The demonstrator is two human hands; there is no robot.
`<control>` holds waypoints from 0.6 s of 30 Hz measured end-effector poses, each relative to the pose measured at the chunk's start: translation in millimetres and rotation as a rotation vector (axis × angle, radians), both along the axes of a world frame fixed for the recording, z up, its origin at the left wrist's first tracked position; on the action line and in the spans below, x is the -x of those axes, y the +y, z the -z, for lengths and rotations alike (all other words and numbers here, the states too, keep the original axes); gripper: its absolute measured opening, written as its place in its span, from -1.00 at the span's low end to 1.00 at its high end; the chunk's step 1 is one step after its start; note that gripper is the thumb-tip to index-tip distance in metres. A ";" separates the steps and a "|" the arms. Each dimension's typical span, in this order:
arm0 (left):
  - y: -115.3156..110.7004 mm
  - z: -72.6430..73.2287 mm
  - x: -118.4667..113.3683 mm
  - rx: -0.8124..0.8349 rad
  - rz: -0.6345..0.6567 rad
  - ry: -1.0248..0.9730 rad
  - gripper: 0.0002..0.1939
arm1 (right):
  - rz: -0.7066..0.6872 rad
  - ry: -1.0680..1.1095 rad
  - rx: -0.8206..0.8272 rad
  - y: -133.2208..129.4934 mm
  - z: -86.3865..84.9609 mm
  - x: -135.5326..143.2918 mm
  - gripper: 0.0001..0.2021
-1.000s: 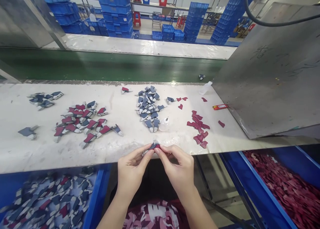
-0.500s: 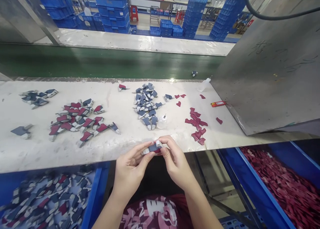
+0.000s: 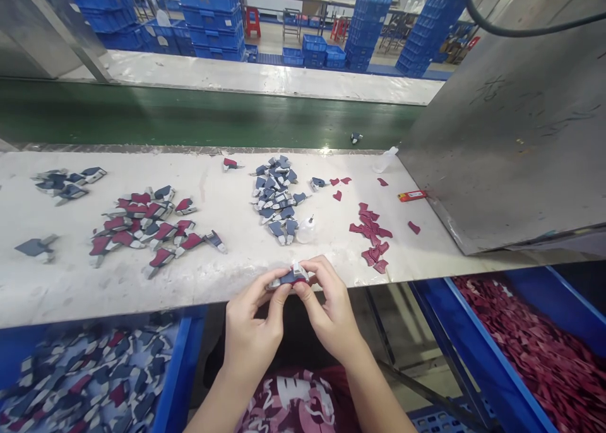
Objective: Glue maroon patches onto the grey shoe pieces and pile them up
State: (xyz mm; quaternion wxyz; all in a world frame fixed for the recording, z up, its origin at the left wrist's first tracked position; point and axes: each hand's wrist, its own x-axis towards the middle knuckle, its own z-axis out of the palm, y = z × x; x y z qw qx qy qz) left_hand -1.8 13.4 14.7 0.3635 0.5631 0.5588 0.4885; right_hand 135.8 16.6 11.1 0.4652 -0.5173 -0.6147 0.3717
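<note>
Between the fingers of both hands is a small blue-grey and white plastic part [image 3: 287, 278] with a dark red piece along its lower side. My left hand [image 3: 255, 316] pinches its left end, thumb in front. At the other end, my right hand [image 3: 326, 307] grips it, the thumb pressing by the red edge. Just beyond lies a pile of blue-grey and white parts [image 3: 274, 196] beside a small clear squeeze bottle [image 3: 307, 230]. Thin dark red pieces [image 3: 372, 231] are scattered to the right. Parts with red faces [image 3: 142, 221] lie heaped to the left.
A blue bin of assembled parts [image 3: 182, 357] stands lower left; a blue bin of red pieces [image 3: 478, 332] lower right. A green conveyor belt [image 3: 213, 114] runs behind the white table [image 3: 227, 221], carrying one part [image 3: 356, 137]. A metal housing [image 3: 511, 130] bounds the right side.
Both hands have turned the held part slightly, with the left thumb now more upright and the right thumb pressed at the red edge. The part on the belt has moved left.
</note>
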 end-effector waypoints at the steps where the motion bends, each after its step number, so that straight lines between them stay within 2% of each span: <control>1: -0.8 1.5 -1.6 -0.042 -0.018 0.069 -0.81 | 0.033 -0.001 -0.001 0.2 1.2 3.1 -0.88; 5: -2.7 8.7 -6.7 -0.153 -0.123 0.234 -0.81 | 0.105 0.029 0.064 2.8 6.2 15.7 -0.91; 7: -0.4 11.5 -5.5 -0.097 -0.120 0.161 -0.82 | 0.090 0.092 0.110 5.2 8.8 17.5 -0.91; 11: 10.6 11.4 2.8 0.146 0.006 -0.181 -0.82 | 0.061 0.241 0.200 9.4 14.3 14.0 -0.86; 13: 14.6 9.7 5.7 0.209 0.030 -0.283 -0.82 | 0.054 0.284 0.231 10.7 16.4 12.7 -0.83; 15: 14.7 8.9 6.1 0.211 0.007 -0.293 -0.82 | 0.045 0.300 0.246 11.5 17.4 12.3 -0.80; 18: 8.9 10.9 3.9 0.154 -0.058 -0.190 -0.82 | -0.014 0.309 0.284 12.4 16.6 10.7 -0.75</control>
